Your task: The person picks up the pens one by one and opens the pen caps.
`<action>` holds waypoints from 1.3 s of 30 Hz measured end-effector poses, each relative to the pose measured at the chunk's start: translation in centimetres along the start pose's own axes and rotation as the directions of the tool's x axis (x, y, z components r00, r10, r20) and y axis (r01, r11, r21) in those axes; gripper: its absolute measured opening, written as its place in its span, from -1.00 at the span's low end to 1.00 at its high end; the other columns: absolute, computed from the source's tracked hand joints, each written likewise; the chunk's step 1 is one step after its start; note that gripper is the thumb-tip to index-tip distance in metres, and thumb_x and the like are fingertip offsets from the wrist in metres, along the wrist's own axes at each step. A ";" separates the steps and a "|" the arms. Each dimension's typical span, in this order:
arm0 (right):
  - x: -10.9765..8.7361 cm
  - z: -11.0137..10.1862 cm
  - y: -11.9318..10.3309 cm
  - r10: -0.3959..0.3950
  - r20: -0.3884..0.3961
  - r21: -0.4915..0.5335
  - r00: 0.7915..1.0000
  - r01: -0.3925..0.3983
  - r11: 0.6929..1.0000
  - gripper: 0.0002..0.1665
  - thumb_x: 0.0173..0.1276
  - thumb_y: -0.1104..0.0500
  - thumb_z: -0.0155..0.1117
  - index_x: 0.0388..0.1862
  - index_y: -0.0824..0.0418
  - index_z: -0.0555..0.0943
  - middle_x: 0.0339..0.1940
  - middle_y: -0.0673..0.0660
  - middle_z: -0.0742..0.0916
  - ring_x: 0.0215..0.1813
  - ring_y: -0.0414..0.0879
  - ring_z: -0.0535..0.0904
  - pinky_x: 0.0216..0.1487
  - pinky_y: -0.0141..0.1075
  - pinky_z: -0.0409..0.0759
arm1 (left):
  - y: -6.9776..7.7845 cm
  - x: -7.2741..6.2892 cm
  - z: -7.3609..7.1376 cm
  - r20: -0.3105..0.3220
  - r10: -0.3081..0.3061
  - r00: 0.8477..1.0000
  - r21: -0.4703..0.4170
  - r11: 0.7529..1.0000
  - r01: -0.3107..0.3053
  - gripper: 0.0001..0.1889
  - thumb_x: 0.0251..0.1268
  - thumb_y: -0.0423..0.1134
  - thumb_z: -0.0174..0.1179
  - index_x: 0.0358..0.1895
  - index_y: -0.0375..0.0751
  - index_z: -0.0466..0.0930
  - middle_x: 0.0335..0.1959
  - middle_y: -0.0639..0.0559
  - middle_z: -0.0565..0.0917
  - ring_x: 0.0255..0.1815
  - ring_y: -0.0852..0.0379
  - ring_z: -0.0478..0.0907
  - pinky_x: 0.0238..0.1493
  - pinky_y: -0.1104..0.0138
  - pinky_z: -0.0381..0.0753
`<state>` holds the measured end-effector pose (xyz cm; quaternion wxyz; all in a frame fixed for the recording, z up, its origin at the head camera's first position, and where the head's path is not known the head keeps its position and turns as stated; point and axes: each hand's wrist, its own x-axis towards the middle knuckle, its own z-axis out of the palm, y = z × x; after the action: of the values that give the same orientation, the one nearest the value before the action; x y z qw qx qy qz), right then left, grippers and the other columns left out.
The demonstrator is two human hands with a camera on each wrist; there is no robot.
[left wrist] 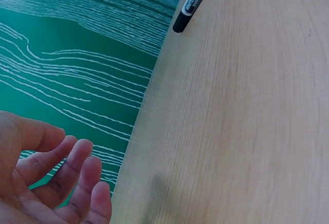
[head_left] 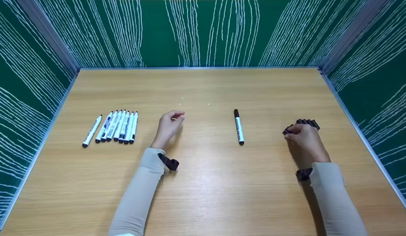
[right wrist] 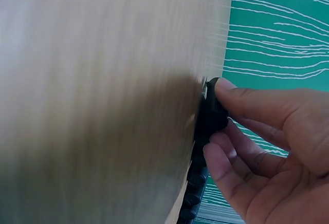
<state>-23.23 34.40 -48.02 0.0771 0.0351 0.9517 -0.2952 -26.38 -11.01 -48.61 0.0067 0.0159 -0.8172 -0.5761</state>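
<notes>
My right hand [head_left: 303, 137] pinches a black marker cap [right wrist: 212, 110] between thumb and fingers. It is at the left end of a row of black caps [head_left: 308, 122] lying side by side on the table, partly hidden by the hand. My left hand [head_left: 170, 126] hovers over the table with fingers loosely curled, holding nothing. Between the hands lies a white marker [head_left: 239, 129] with its black cap on, cap end pointing away from me. Left of my left hand, several uncapped white markers [head_left: 124, 127] lie in a row, and one more uncapped marker [head_left: 92, 131] lies tilted beside them.
The wooden table [head_left: 203, 196] is bordered by green panels [head_left: 157, 32] with white wavy lines at the back and both sides. Small pale specks [head_left: 208, 104] dot the tabletop beyond my left hand. A dark camera mount [head_left: 170, 163] sits on each wrist.
</notes>
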 end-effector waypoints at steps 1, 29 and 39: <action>0.0 0.0 0.0 0.001 0.003 0.004 1.000 -0.001 1.000 -0.64 0.36 0.19 0.25 0.06 0.38 0.59 -0.03 0.39 0.66 -0.10 0.10 0.62 -0.22 -0.29 0.63 | 0.0 0.0 0.0 0.001 -0.001 1.000 0.000 1.000 0.001 -0.72 0.34 -0.32 0.12 0.02 -0.38 0.61 -0.09 -0.19 0.68 -0.15 0.03 0.56 -0.24 0.47 0.48; -1.0 -0.8 -1.1 -0.070 -0.074 0.113 0.995 0.078 0.991 -0.52 0.46 -0.01 0.09 0.10 0.35 0.57 0.03 0.38 0.65 -0.01 0.07 0.57 -0.28 -0.72 0.42 | 1.0 1.0 5.0 0.072 -0.008 0.997 -0.026 1.000 0.010 -0.65 0.29 -0.28 0.15 0.09 -0.37 0.57 -0.17 -0.14 0.65 -0.13 0.04 0.56 -0.05 0.32 0.56; -1.0 -0.9 -2.0 -0.094 -0.146 0.134 0.985 0.114 0.984 -0.46 0.45 -0.09 0.09 0.09 0.32 0.60 -0.08 0.33 0.70 -0.29 -0.24 0.52 -0.37 -0.57 0.50 | 1.7 1.3 8.3 0.139 -0.008 0.990 -0.004 1.000 0.009 -0.61 0.26 -0.27 0.17 0.14 -0.34 0.54 -0.12 -0.13 0.63 -0.08 0.01 0.57 -0.02 0.32 0.58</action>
<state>-22.62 33.23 -45.99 -0.0076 0.0110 0.9319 -0.3624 -28.00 -2.61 -49.80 -0.0528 -0.0208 -0.8144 -0.5776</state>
